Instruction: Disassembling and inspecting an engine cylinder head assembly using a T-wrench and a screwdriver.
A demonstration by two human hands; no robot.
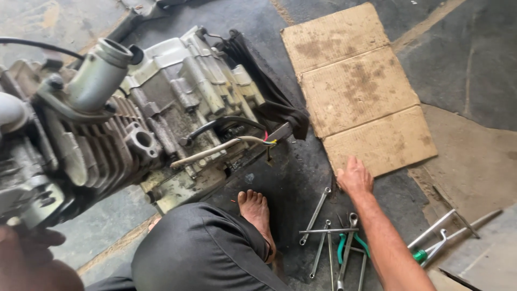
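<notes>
The motorcycle engine [134, 118] is lying on its side on the concrete floor [474, 70], out of its frame, its casing seemingly closed and its wires [258, 141] dangling free, so most of the stripping looks undone as yet. The right hand [354, 178] is reaching with fingers spread, gripping nothing, touching the floor at the edge of the cardboard sheet [358, 86], just above the scattered wrenches [328, 237]. The left hand [29, 240] is sitting under the cylinder end; its grip is hidden. Open floor is lying beyond the cardboard; a bare foot [256, 213] and knee are crowding the near side.
</notes>
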